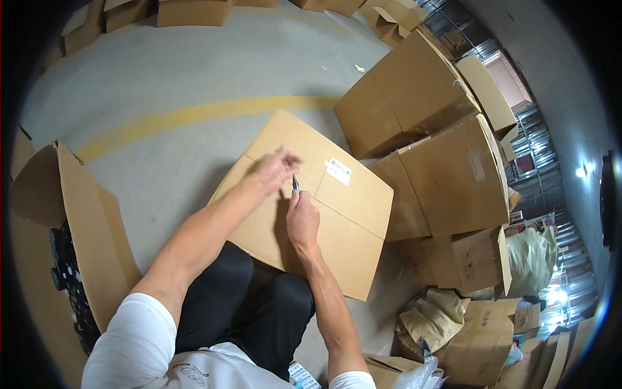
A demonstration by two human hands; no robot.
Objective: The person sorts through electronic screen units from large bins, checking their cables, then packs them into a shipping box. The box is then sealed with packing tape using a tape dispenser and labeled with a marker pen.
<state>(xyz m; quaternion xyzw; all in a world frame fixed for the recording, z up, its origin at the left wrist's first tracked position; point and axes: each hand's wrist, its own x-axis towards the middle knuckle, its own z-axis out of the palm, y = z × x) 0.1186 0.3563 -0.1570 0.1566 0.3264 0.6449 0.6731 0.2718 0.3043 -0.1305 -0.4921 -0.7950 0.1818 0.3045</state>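
A flat-topped cardboard box (350, 243) stands in front of my knees, with a white label (339, 171) on its top. My right hand (302, 220) is closed around a small, slim dark tool (296, 184) with a pointed end, held above the middle of the box. Whether the tool is a pen or a cutter I cannot make out. Just left of the tool and over the same box, my left hand (277, 170) is smeared by motion. Its fingers point toward the label side, and whether they hold anything does not show.
Large cartons (453, 175) stand close on the right. An open carton (97, 214) with dark items in it is at the left. More boxes (194, 11) line the far side beyond a yellow floor line (162, 121). Sacks (433, 318) and clear plastic (421, 376) lie at lower right.
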